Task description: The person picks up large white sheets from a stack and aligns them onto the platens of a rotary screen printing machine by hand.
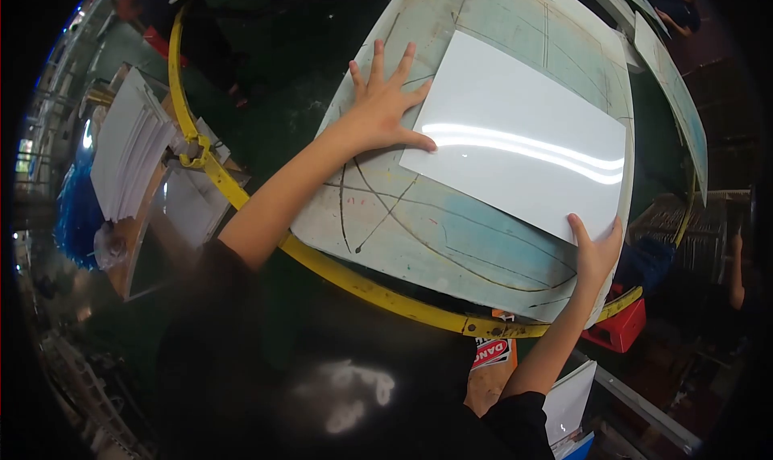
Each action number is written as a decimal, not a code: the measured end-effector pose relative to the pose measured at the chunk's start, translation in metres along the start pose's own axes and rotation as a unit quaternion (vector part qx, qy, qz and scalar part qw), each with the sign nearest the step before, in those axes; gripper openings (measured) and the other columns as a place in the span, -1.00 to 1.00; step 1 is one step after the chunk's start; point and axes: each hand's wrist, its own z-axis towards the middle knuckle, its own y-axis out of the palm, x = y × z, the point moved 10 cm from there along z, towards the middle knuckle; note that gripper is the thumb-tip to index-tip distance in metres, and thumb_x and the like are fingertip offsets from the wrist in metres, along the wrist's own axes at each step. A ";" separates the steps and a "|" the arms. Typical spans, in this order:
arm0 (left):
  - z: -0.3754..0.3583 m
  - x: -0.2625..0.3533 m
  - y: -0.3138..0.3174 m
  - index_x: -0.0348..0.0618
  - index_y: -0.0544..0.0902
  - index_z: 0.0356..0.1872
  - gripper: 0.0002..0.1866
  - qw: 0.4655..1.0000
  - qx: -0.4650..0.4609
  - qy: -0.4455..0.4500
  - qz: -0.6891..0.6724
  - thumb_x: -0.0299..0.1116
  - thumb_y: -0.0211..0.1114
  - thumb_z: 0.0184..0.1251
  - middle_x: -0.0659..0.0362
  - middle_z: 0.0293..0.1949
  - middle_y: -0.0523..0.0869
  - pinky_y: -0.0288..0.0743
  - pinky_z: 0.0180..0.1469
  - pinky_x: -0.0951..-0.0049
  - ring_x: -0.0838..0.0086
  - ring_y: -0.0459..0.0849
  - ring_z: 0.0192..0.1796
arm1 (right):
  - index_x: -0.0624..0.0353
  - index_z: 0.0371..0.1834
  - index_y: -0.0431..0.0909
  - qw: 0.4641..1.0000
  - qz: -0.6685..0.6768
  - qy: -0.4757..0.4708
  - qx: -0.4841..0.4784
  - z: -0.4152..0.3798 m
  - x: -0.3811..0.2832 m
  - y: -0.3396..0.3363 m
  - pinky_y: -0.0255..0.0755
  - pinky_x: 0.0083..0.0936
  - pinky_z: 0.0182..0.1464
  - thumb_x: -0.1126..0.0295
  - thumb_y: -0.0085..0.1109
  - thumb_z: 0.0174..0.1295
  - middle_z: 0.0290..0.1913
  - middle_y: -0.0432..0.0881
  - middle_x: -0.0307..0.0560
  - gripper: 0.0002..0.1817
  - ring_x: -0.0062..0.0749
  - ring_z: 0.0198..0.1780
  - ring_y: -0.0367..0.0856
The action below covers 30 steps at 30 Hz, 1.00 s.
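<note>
A glossy white rectangular sheet (pixel 515 150) lies on a worn, pale blue-green board (pixel 386 226) marked with dark lines and curves. My left hand (pixel 382 105) has its fingers spread over the board, with the thumb at the sheet's left corner. At the sheet's lower right edge is my right hand (pixel 597 250), its thumb and a finger apart and touching the sheet near its corner. Neither hand is closed round the sheet. Light reflects in bright bands across the sheet.
A curved yellow rail (pixel 338 281) runs round the board's near side. Stacked white sheets (pixel 133 150) stand at the left beside blue plastic (pixel 76 210). A red object (pixel 618 327) is at the lower right. Another person (pixel 675 5) is at the top right.
</note>
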 end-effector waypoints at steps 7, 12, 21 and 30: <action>-0.001 0.001 0.000 0.00 0.48 0.25 0.07 1.000 0.005 -0.001 0.008 0.47 0.33 -0.37 -0.09 0.49 -0.28 -0.62 0.12 -0.62 -0.33 -0.61 0.41 | 0.39 0.20 0.34 1.000 -0.018 0.005 -0.007 -0.001 0.004 0.002 0.29 -0.27 0.20 0.14 0.56 -0.27 0.12 0.47 0.22 -0.07 -0.02 0.16 0.45; -0.003 0.002 -0.002 0.06 0.46 0.28 0.06 0.999 -0.021 -0.030 0.026 0.44 0.36 -0.37 -0.04 0.50 -0.29 -0.57 0.14 -0.61 -0.30 -0.62 0.41 | 0.38 0.20 0.34 0.999 -0.015 0.019 -0.021 -0.002 0.005 0.007 0.29 -0.26 0.20 0.13 0.57 -0.28 0.12 0.47 0.22 -0.06 0.00 0.16 0.44; -0.008 0.005 -0.007 0.23 0.50 0.24 -0.02 0.995 -0.013 -0.088 0.052 0.40 0.39 -0.38 -0.03 0.50 -0.22 -0.58 0.09 -0.67 -0.27 -0.60 0.43 | 0.41 0.22 0.32 0.999 -0.037 0.020 -0.020 -0.001 0.017 0.016 0.26 -0.23 0.24 0.09 0.57 -0.30 0.14 0.45 0.27 0.00 0.05 0.20 0.41; -0.006 0.008 -0.009 0.25 0.51 0.22 -0.03 0.993 -0.020 -0.081 0.078 0.41 0.38 -0.39 0.00 0.50 -0.18 -0.58 0.11 -0.65 -0.25 -0.57 0.44 | 0.51 0.17 0.33 0.999 -0.048 -0.002 -0.023 0.004 0.011 0.015 0.30 -0.32 0.20 0.01 0.55 -0.27 0.09 0.49 0.29 0.00 -0.02 0.15 0.46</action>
